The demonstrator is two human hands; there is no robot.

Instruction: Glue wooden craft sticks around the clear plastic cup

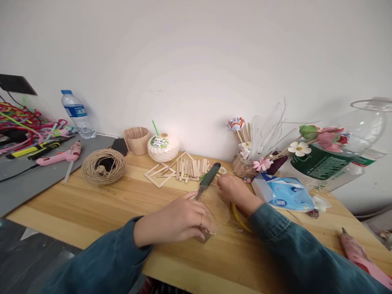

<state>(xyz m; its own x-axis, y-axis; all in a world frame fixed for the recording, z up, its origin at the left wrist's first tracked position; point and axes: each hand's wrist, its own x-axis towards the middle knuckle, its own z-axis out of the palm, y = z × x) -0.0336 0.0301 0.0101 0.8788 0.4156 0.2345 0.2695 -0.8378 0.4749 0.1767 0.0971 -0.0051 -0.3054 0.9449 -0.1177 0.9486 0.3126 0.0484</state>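
Observation:
My left hand (183, 218) is closed over the metal part of a tool with a dark green handle (210, 174). The handle points away from me; my fingers cover most of the metal, so its exact kind is hidden. Close by on the right, my right hand (232, 190) has its fingers pinched together low over the table; what they hold is hidden. A thin, clear plastic piece (221, 208) shows between my hands. Beside my right wrist lies a yellow band (239, 218). Wooden craft sticks (192, 168) lie in a row just beyond the handle.
At left are a twine coil (104, 166), pink glue gun (61, 157) and water bottle (78, 114). A stick-sided cup (136, 140) and white coconut (163, 148) stand behind. At right are a jar (241, 163), tissue pack (283, 192), large plastic bottle (324, 161) and another glue gun (357, 249).

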